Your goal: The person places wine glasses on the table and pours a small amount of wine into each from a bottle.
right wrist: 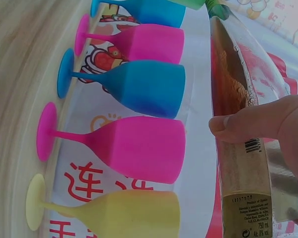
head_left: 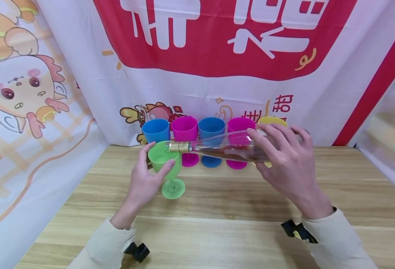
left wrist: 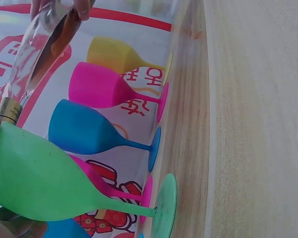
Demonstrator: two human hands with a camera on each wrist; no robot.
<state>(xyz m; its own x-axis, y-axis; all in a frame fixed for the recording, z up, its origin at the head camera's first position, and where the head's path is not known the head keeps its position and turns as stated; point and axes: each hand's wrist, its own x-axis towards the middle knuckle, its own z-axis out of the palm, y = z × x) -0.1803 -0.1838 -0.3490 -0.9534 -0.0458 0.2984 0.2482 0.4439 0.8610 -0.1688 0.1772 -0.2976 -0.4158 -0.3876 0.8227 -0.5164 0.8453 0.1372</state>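
Note:
My left hand (head_left: 145, 181) holds a green plastic goblet (head_left: 165, 166) round its bowl, tilted slightly. A clear glass wine bottle (head_left: 226, 147) lies nearly level in my right hand (head_left: 290, 160), which grips it near the base. The bottle's mouth is over the goblet's rim, and dark liquid shows along the bottle's lower side. In the right wrist view the thumb (right wrist: 258, 121) presses on the bottle near its label (right wrist: 246, 213). The left wrist view shows the goblet's stem and round foot (left wrist: 165, 208); whether the foot touches the table I cannot tell. The liquid level inside the goblet is hidden.
Behind, a row of goblets stands along the table's back edge: blue (head_left: 155, 129), pink (head_left: 184, 129), blue (head_left: 211, 126), pink (head_left: 241, 124) and yellow (head_left: 272, 121). The bottle partly covers some. A printed cloth (head_left: 197, 89) hangs behind the wooden table (head_left: 217, 239).

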